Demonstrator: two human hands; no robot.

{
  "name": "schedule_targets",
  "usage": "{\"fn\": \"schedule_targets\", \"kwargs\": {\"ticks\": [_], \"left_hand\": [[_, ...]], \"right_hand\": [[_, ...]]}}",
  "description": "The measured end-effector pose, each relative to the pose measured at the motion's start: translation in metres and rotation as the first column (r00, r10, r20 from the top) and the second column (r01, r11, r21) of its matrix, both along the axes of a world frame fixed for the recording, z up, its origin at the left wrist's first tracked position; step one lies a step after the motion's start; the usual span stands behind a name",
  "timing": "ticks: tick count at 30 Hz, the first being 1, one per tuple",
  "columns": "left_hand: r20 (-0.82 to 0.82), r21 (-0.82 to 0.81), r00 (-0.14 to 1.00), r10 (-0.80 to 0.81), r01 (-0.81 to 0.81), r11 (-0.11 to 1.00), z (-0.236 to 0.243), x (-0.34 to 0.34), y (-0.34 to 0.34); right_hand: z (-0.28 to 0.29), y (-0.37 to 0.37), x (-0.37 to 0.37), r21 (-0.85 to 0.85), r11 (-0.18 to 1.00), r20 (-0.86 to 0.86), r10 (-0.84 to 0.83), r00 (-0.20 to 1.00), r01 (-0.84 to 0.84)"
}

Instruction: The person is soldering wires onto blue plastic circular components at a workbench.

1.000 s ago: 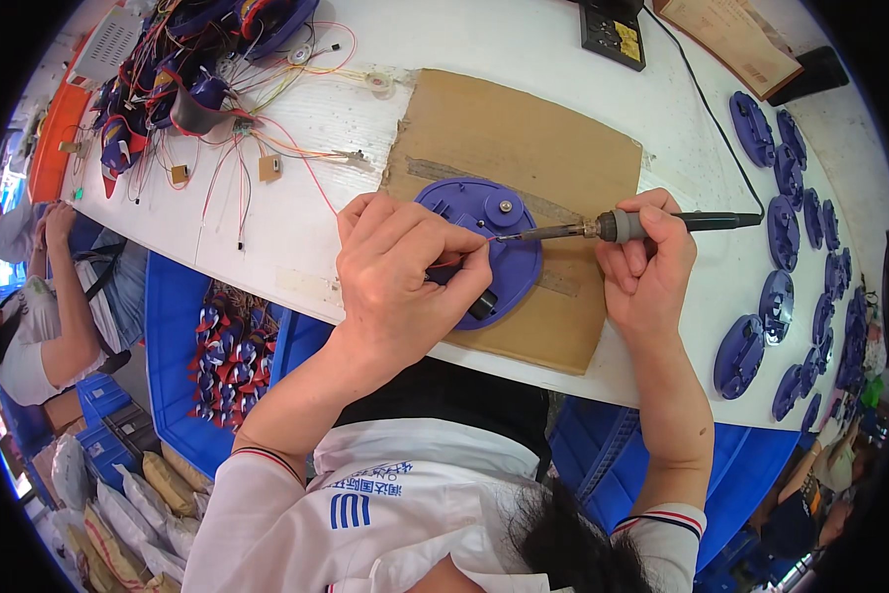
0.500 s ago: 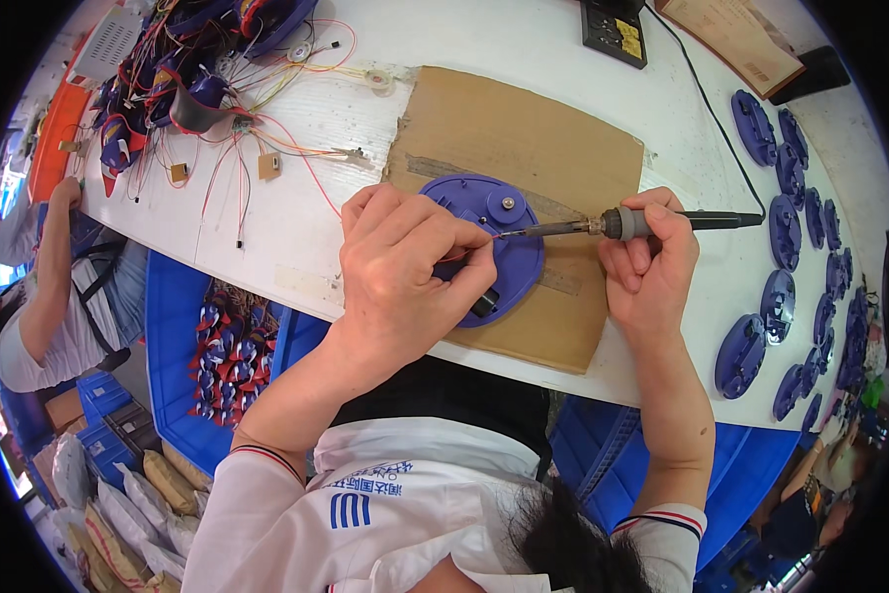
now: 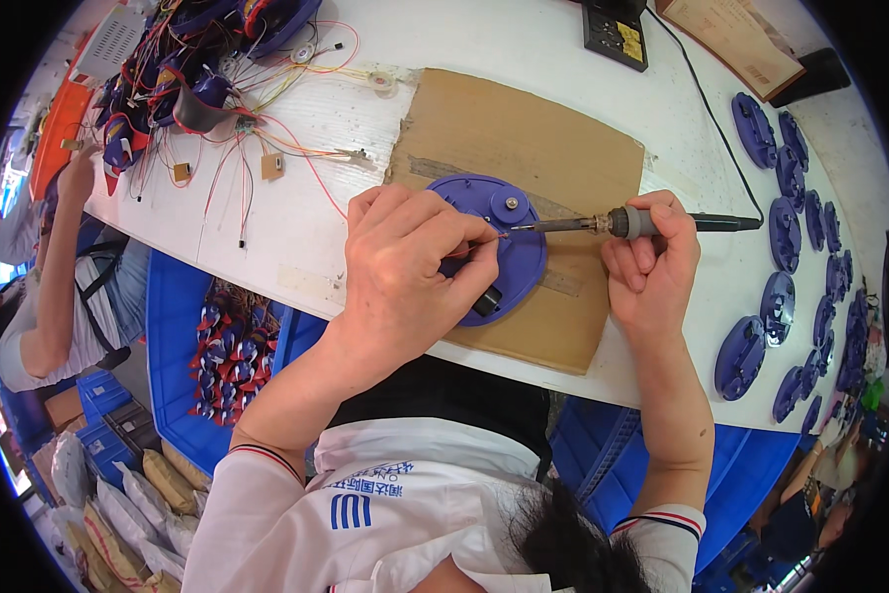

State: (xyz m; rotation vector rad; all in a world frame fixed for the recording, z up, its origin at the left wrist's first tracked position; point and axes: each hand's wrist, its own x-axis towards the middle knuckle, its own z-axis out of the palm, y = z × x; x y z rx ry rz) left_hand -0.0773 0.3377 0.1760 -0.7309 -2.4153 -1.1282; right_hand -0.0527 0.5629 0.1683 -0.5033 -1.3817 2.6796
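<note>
My left hand [image 3: 400, 277] is pinching a thin red wire [image 3: 504, 235], whose short end sticks out past thumb and forefinger. Under that hand lies an oval purple plastic base [image 3: 524, 272], partly covered by my fingers, with a round metal-centred post and a black cylindrical part. In my right hand [image 3: 652, 272], closed round the grip, is a soldering iron [image 3: 568, 225] pointing left. Its tip is just to the right of the wire end, over the base; a small gap seems to show between them. The base rests on a brown cardboard sheet [image 3: 524, 128].
Wired red-and-blue parts [image 3: 202, 94] pile up at the far left. Several purple bases [image 3: 786, 232] line the table's right side. A black stand [image 3: 615, 38] is at the back; the iron's cord [image 3: 707, 119] runs that way. Blue bins [image 3: 173, 356] sit below. A co-worker [image 3: 59, 287] is at left.
The soldering iron's tip has drawn slightly right, off the wire end. My left hand keeps its pinch, and the base has shifted slightly. The co-worker's arm at left has moved up.
</note>
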Motion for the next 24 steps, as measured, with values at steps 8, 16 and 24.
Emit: {"fn": "schedule_targets", "kwargs": {"ticks": [8, 16, 24], "left_hand": [[0.023, -0.017, 1.000, -0.001, 0.002, 1.000, 0.0030, -0.0006, 0.0003], [0.036, -0.022, 0.999, -0.004, 0.005, 1.000, 0.0044, -0.0004, 0.0005], [0.032, -0.032, 0.999, 0.000, 0.001, 0.999, 0.0042, -0.0009, 0.0002]], "right_hand": [[-0.0047, 0.0000, 0.0005, 0.093, 0.994, -0.023, 0.053, 0.998, -0.050], [-0.0042, 0.0009, 0.0004, 0.060, 0.998, -0.018, 0.034, 0.999, -0.032], [-0.0045, 0.0010, 0.0001, 0.065, 0.997, -0.020, 0.031, 0.999, -0.030]]}}
